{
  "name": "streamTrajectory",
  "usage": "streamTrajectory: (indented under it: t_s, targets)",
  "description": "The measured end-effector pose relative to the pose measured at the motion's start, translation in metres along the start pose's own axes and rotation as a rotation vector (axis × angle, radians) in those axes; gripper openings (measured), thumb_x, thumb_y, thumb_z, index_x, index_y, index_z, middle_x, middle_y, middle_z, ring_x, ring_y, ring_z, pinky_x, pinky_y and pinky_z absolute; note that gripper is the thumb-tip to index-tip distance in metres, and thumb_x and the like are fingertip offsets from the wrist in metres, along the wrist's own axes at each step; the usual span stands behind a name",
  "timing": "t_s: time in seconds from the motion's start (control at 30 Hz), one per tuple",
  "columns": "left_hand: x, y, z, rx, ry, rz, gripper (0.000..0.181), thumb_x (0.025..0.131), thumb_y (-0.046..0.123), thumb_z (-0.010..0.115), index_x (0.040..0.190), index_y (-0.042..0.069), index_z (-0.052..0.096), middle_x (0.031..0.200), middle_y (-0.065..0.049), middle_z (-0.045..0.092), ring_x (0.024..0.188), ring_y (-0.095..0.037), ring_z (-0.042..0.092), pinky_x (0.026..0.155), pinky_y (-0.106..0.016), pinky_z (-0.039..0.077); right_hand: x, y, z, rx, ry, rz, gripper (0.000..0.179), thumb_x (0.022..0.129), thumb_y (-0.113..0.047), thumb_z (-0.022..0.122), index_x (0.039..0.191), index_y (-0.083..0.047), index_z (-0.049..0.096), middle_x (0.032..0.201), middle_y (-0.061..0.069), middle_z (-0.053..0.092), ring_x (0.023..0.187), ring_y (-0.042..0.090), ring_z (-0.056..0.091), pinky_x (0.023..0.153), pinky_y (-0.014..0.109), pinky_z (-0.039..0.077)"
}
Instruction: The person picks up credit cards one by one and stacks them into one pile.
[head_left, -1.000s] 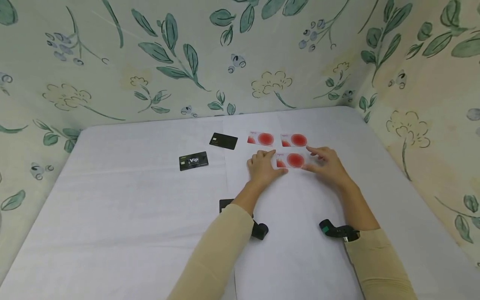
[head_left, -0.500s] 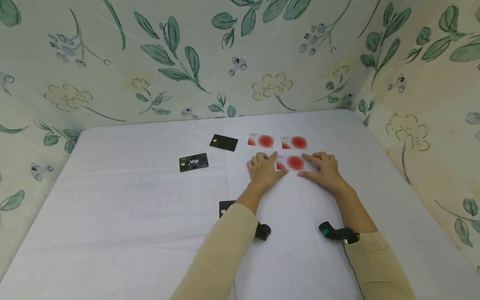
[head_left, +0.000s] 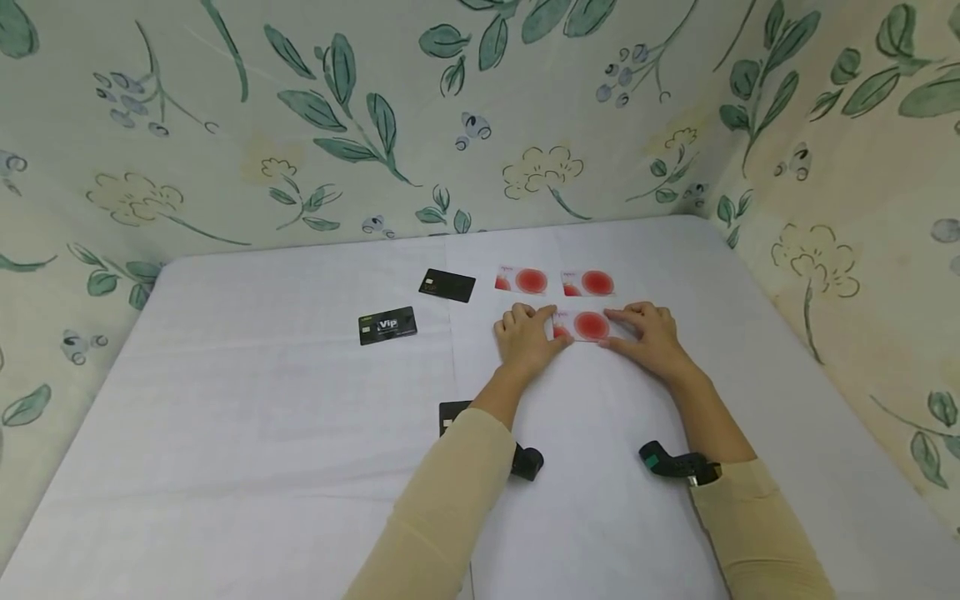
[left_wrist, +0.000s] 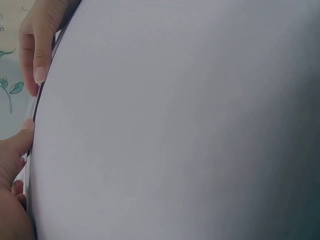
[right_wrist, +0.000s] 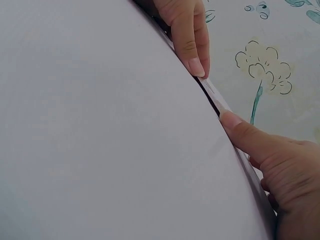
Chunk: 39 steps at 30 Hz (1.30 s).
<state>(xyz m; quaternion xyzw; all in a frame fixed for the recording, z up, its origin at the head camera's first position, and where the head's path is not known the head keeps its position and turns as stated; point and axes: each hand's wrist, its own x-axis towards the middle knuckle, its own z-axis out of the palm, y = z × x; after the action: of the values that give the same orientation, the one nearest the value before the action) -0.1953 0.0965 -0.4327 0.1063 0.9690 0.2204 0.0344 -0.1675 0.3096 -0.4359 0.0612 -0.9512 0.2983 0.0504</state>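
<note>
A white card with a large red circle [head_left: 592,326] lies between my two hands on the white table. My left hand [head_left: 522,337] holds its left end, index finger at the far corner and thumb at the near one. At the other end my right hand [head_left: 649,336] grips it the same way. In the right wrist view both thumbs show at the near edge of the card [right_wrist: 212,95], with a thin dark line beneath it. Just beyond lie two matching cards side by side, a left one [head_left: 521,280] and a right one [head_left: 588,283].
To the left lie a black card [head_left: 447,285] and a black "Vip" card [head_left: 387,326]. Another black card [head_left: 452,412] is partly hidden under my left forearm. The white table [head_left: 247,433] ends at a floral-patterned wall [head_left: 420,108] at the back and right.
My right hand has shifted slightly left, closing in on the card's right end. The card between my hands has come a little nearer to me. The other cards have stayed put.
</note>
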Motion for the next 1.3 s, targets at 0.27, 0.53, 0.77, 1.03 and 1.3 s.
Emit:
streamTrajectory:
  t_s: [0.27, 0.53, 0.77, 1.03, 1.3]
  targets:
    - [-0.002, 0.000, -0.002, -0.098, 0.019, 0.007, 0.058, 0.081, 0.051, 0.068, 0.133, 0.031, 0.052, 0.123, -0.003, 0.044, 0.109, -0.020, 0.039, 0.090, -0.037, 0.027, -0.001, 0.003, 0.000, 0.021, 0.010, -0.040, 0.048, 0.080, -0.020, 0.074, 0.123, -0.003, 0.059, 0.118, 0.021, 0.048, 0.113, 0.039, 0.035, 0.090, 0.055, 0.024]
    - [-0.003, -0.002, -0.002, -0.183, 0.038, 0.020, 0.059, 0.079, 0.046, 0.073, 0.131, 0.029, 0.051, 0.118, 0.002, 0.051, 0.106, -0.019, 0.042, 0.091, -0.038, 0.027, -0.001, 0.003, 0.001, 0.155, -0.003, 0.005, 0.057, 0.079, -0.024, 0.077, 0.127, -0.003, 0.054, 0.112, 0.017, 0.059, 0.103, 0.029, 0.046, 0.088, 0.042, 0.037]
    - [-0.003, -0.004, -0.001, -0.251, 0.046, 0.025, 0.060, 0.079, 0.040, 0.075, 0.132, 0.025, 0.052, 0.113, 0.006, 0.058, 0.105, -0.018, 0.043, 0.094, -0.038, 0.024, -0.001, 0.000, 0.002, 0.218, -0.027, 0.009, 0.064, 0.079, -0.018, 0.077, 0.135, -0.003, 0.049, 0.107, 0.017, 0.059, 0.096, 0.024, 0.045, 0.083, 0.034, 0.036]
    - [-0.006, -0.005, -0.004, -0.294, -0.006, 0.051, 0.062, 0.077, 0.033, 0.078, 0.133, 0.023, 0.053, 0.105, 0.006, 0.059, 0.101, -0.017, 0.044, 0.096, -0.038, 0.024, -0.004, -0.002, 0.000, 0.200, -0.063, 0.055, 0.061, 0.080, -0.023, 0.076, 0.132, -0.004, 0.052, 0.106, 0.015, 0.057, 0.098, 0.025, 0.044, 0.086, 0.039, 0.038]
    - [-0.010, -0.010, -0.015, -0.292, -0.053, 0.093, 0.058, 0.077, 0.032, 0.078, 0.129, 0.018, 0.056, 0.094, 0.005, 0.055, 0.098, -0.016, 0.045, 0.096, -0.037, 0.025, -0.005, -0.009, -0.005, 0.252, -0.113, 0.074, 0.060, 0.078, -0.025, 0.079, 0.129, -0.003, 0.055, 0.105, 0.015, 0.057, 0.098, 0.025, 0.046, 0.085, 0.033, 0.038]
